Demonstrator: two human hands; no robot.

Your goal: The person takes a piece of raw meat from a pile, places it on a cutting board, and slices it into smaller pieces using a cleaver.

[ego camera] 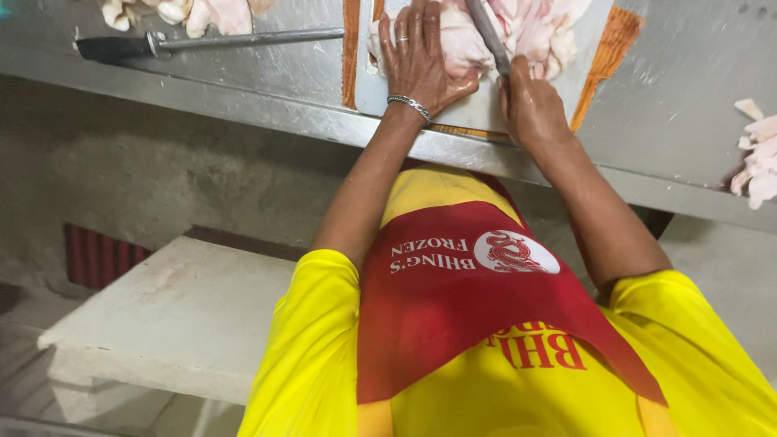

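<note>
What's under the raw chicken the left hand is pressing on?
A pale cutting board lies under the raw chicken, on the steel counter. The left hand and the meat hide most of the board's middle.

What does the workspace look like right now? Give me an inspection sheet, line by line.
Surface: steel counter, wet-looking, with a white cutting board near its front edge.
Job's things: raw poultry pieces on the board; knife over them.
Clutter: sharpening steel lying on the counter; more raw meat at the far edge and at the right.
Hands: left hand flat on the meat, fingers spread, bracelet on the wrist; right hand closed on the knife handle.
Cables: nothing seen.
Surroundings: concrete slab below the counter; person wears a yellow shirt and red apron.
</note>
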